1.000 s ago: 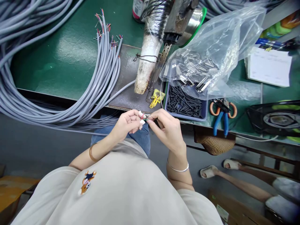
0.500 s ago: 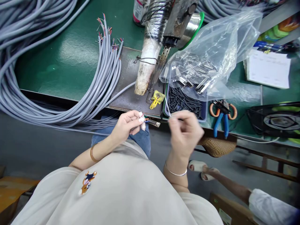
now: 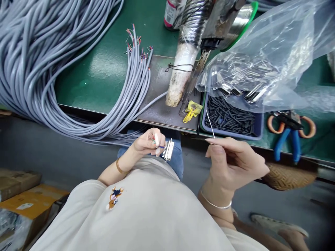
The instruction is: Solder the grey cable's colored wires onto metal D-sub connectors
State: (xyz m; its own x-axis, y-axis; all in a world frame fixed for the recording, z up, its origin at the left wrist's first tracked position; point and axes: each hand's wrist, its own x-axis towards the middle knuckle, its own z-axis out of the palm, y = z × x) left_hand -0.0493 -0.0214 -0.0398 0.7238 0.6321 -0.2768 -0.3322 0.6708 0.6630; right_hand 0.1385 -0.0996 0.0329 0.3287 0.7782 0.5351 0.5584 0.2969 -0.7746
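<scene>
Left hand curled shut, pinching thin coloured wires; silver, rectangular metal connector sits just past its fingertips, off the dark-green counter. Right hand pinches a thin silvery-white strand. Risk: tugging the wires could strain their joints, too small to judge here; the strand, passing over the blue plastic tray, might snag. Versus half a second ago: hands farther apart, connector turned broadside.
</scene>
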